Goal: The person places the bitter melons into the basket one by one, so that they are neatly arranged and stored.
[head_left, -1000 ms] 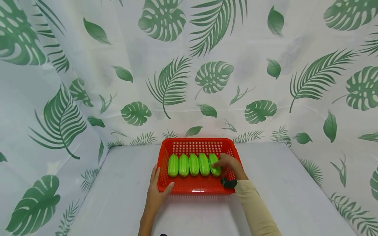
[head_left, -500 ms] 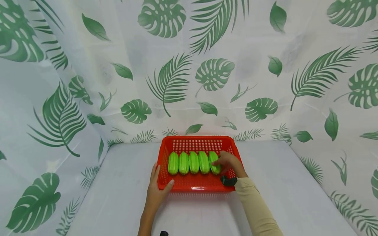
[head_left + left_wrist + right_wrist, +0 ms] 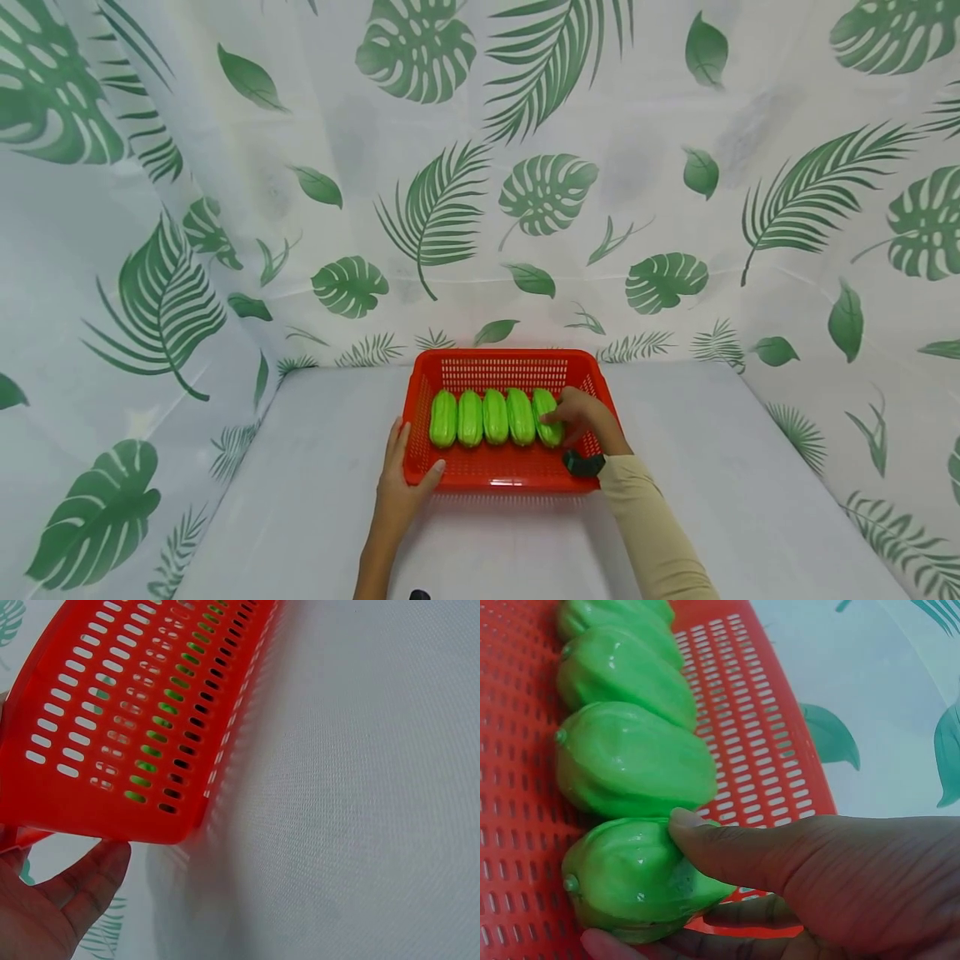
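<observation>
A red plastic basket (image 3: 502, 482) with slotted walls holds several glossy, ridged green fruits (image 3: 496, 417), laid side by side in a row. My right hand (image 3: 588, 415) reaches in from the right and grips the rightmost green fruit (image 3: 634, 877), thumb on its top and fingers along its lower side in the right wrist view. At the front left corner of the basket my left hand (image 3: 399, 483) holds the rim, its thumb (image 3: 111, 859) against the edge in the left wrist view. Most of the left fingers are cut off in that view.
The basket stands on a white-covered table (image 3: 322, 500) near the back wall sheet (image 3: 450, 233), printed with green leaves. A dark device (image 3: 583, 464) sits at the right wrist, over the basket's front right corner. A small black object (image 3: 419, 595) shows at the bottom edge.
The head view shifts slightly. Both hands, the basket and the green fruits otherwise keep their places.
</observation>
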Motion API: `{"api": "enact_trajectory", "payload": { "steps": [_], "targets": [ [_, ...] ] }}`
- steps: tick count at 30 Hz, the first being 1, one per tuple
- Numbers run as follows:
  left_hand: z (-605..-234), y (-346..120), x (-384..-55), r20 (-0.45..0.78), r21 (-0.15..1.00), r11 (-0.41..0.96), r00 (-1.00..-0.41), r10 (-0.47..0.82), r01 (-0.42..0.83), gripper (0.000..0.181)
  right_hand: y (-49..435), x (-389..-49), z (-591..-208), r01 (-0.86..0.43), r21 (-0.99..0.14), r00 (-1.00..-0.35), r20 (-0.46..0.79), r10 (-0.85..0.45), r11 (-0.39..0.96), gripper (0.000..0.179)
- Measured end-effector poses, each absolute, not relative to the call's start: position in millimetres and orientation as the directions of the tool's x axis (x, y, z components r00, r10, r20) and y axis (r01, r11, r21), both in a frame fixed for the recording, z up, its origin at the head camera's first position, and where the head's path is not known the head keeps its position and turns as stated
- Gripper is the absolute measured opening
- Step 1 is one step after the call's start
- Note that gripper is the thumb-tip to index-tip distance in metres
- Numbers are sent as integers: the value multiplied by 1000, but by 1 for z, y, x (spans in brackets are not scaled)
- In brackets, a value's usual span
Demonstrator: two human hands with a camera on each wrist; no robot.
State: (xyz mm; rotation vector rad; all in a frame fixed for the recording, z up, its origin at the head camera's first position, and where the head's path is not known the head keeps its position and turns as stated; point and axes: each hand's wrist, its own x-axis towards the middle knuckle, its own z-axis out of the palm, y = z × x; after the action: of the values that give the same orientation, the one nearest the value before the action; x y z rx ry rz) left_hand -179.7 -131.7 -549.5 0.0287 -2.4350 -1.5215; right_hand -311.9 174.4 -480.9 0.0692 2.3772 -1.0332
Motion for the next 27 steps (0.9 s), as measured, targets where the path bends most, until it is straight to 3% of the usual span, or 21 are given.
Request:
{"api": "enact_trajectory", "payload": {
  "steps": [18,24,27],
  "targets": [
    [-546,-131,-182,234,881,450,-961,-144,147,87,184,-297,-458,297,-703,-851,-501,-154,646,33],
    [-547,-132,-181,218,877,464,-964,-149,127,89,194,-280,-449,125,-744,-933,-314,-178,657,60],
    [-546,-132,-182,224,876,463,-963,-150,132,89,201,-270,-449,9,-751,-974,-157,-165,661,58]
  ]
}}
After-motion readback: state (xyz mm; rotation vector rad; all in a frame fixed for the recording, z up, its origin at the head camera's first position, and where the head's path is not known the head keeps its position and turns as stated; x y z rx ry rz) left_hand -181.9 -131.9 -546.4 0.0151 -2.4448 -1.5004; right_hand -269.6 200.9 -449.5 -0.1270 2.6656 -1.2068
